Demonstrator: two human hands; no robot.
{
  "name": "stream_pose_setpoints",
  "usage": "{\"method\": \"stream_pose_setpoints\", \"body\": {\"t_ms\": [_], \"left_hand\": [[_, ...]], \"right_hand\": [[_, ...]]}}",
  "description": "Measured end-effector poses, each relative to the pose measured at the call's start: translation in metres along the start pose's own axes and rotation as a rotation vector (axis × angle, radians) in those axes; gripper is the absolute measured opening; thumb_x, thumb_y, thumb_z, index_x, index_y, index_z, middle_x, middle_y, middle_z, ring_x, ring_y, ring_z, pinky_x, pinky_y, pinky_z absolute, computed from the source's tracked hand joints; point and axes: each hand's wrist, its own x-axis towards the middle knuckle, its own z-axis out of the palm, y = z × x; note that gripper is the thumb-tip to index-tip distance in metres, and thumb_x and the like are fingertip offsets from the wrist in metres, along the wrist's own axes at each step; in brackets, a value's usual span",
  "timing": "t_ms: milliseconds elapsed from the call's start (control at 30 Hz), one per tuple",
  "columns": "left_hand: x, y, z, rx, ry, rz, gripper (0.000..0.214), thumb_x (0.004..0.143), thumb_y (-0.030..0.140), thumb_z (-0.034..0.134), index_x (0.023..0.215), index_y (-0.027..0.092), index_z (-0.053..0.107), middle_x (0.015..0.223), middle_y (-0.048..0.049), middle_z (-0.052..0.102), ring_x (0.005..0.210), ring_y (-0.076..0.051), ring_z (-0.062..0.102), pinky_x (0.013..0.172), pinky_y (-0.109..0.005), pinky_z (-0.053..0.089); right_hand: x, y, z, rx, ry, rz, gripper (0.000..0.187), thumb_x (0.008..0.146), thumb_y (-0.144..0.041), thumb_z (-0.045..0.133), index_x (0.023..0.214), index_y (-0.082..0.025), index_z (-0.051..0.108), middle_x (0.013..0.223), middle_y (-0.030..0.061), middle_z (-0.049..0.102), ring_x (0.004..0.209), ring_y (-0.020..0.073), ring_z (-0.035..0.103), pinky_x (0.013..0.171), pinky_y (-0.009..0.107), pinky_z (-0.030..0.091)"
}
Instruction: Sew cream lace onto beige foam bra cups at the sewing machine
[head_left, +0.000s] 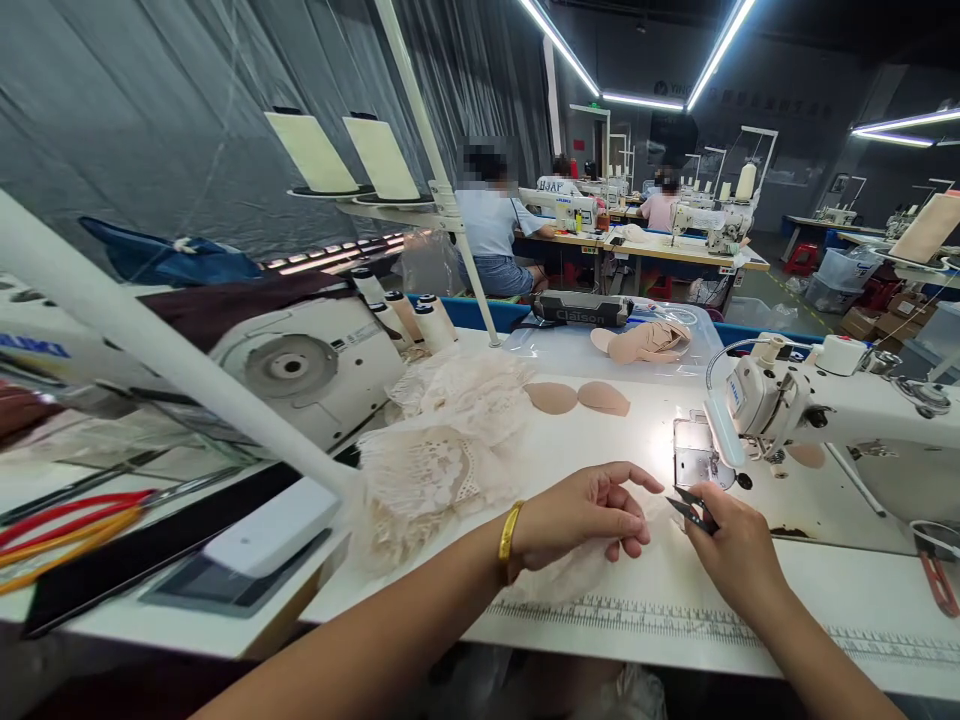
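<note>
My right hand (729,540) grips a pair of dark thread snips (693,510), their blades pointing left and slightly apart. Just left of the tips, my left hand (592,515) wears a gold bracelet (508,530); its index finger reaches toward the blades, the other fingers are loosely bent, and I see nothing held in it. Beneath that hand lies a sheer pale fabric piece (566,578), partly hidden. Behind the right hand stands a lit sewing machine (757,400). A heap of cream lace (427,470) rests left of my hands.
Two beige cups (553,398) lie behind my hands, with more beige pieces (649,342) on a plastic sheet. A measuring tape strip (645,615) runs along the front edge. At left are scissors (82,525), a slanting white pole (187,350) and thread cones (435,322). Other people sit farther back.
</note>
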Motion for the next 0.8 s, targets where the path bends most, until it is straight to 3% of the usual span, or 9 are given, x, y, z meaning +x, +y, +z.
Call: {"method": "stream_pose_setpoints", "body": {"t_ms": [100, 200, 300, 367, 500, 567, 633, 700, 800], "left_hand": [[0.000, -0.001, 0.002, -0.103, 0.017, 0.013, 0.040, 0.071, 0.028, 0.089, 0.107, 0.015, 0.075, 0.103, -0.0110, 0.078, 0.082, -0.018, 0.074, 0.068, -0.025, 0.050], [0.003, -0.004, 0.004, -0.149, 0.046, 0.008, 0.049, 0.065, 0.026, 0.095, 0.109, 0.016, 0.077, 0.117, -0.0132, 0.076, 0.085, -0.019, 0.075, 0.075, -0.028, 0.054], [0.006, -0.007, 0.005, -0.180, 0.033, 0.002, 0.057, 0.062, 0.025, 0.097, 0.114, 0.017, 0.074, 0.119, -0.0135, 0.076, 0.083, -0.019, 0.076, 0.077, -0.030, 0.055], [0.008, -0.009, 0.007, -0.188, 0.014, 0.005, 0.060, 0.062, 0.025, 0.098, 0.116, 0.017, 0.072, 0.120, -0.0132, 0.075, 0.083, -0.019, 0.076, 0.079, -0.032, 0.057], [0.012, -0.017, 0.011, -0.176, -0.045, 0.021, 0.064, 0.064, 0.027, 0.097, 0.120, 0.018, 0.068, 0.116, -0.0105, 0.073, 0.084, -0.020, 0.077, 0.081, -0.033, 0.057], [0.012, -0.017, 0.008, -0.126, -0.081, 0.027, 0.069, 0.065, 0.028, 0.095, 0.127, 0.020, 0.064, 0.118, -0.0109, 0.072, 0.084, -0.019, 0.076, 0.082, -0.035, 0.057], [0.006, -0.010, -0.001, 0.088, -0.070, 0.032, 0.074, 0.068, 0.027, 0.091, 0.134, 0.022, 0.059, 0.119, -0.0110, 0.073, 0.083, -0.019, 0.075, 0.083, -0.037, 0.057], [-0.004, 0.007, -0.019, 0.486, 0.101, 0.076, 0.068, 0.075, 0.026, 0.081, 0.138, 0.024, 0.058, 0.115, -0.0087, 0.075, 0.084, -0.021, 0.073, 0.085, -0.040, 0.056], [-0.023, 0.035, -0.047, 1.066, 0.638, 0.294, 0.046, 0.088, 0.028, 0.061, 0.134, 0.024, 0.061, 0.117, -0.0088, 0.074, 0.104, -0.029, 0.068, 0.099, -0.048, 0.050]], "right_hand": [[-0.008, 0.000, -0.010, 0.060, 0.043, -0.022, 0.022, 0.097, -0.040, 0.061, 0.111, -0.023, 0.061, 0.068, -0.0040, 0.063, 0.056, 0.0163, 0.061, 0.053, 0.025, 0.044], [-0.018, -0.008, -0.020, 0.048, 0.126, -0.200, 0.020, 0.104, -0.040, 0.055, 0.114, -0.023, 0.060, 0.076, -0.0017, 0.067, 0.063, 0.0154, 0.064, 0.058, 0.024, 0.046], [-0.021, -0.018, -0.021, -0.138, 0.220, -0.420, 0.016, 0.108, -0.031, 0.050, 0.109, -0.021, 0.062, 0.075, -0.0004, 0.067, 0.063, 0.0159, 0.063, 0.061, 0.027, 0.041], [-0.019, -0.023, -0.016, -0.279, 0.279, -0.491, 0.019, 0.109, -0.028, 0.047, 0.106, -0.021, 0.064, 0.068, -0.0014, 0.064, 0.057, 0.0164, 0.058, 0.060, 0.029, 0.037], [-0.012, -0.032, -0.003, -0.386, 0.349, -0.486, 0.029, 0.111, -0.026, 0.042, 0.099, -0.022, 0.067, 0.061, -0.0022, 0.060, 0.056, 0.0169, 0.056, 0.062, 0.032, 0.034], [-0.012, -0.032, -0.001, -0.363, 0.300, -0.460, 0.033, 0.111, -0.026, 0.040, 0.090, -0.022, 0.066, 0.060, -0.0017, 0.060, 0.056, 0.0162, 0.056, 0.062, 0.031, 0.034], [-0.015, -0.023, -0.006, -0.321, 0.210, -0.416, 0.033, 0.110, -0.028, 0.041, 0.087, -0.023, 0.064, 0.062, -0.0011, 0.061, 0.056, 0.0155, 0.058, 0.060, 0.029, 0.035], [-0.023, -0.001, -0.016, -0.323, 0.170, -0.338, 0.029, 0.109, -0.032, 0.044, 0.090, -0.023, 0.063, 0.065, -0.0002, 0.064, 0.057, 0.0159, 0.061, 0.059, 0.029, 0.037], [-0.035, 0.047, -0.037, -0.490, 0.194, -0.248, 0.027, 0.107, -0.042, 0.047, 0.097, -0.023, 0.064, 0.064, 0.0001, 0.066, 0.051, 0.0184, 0.060, 0.051, 0.030, 0.034]]}}
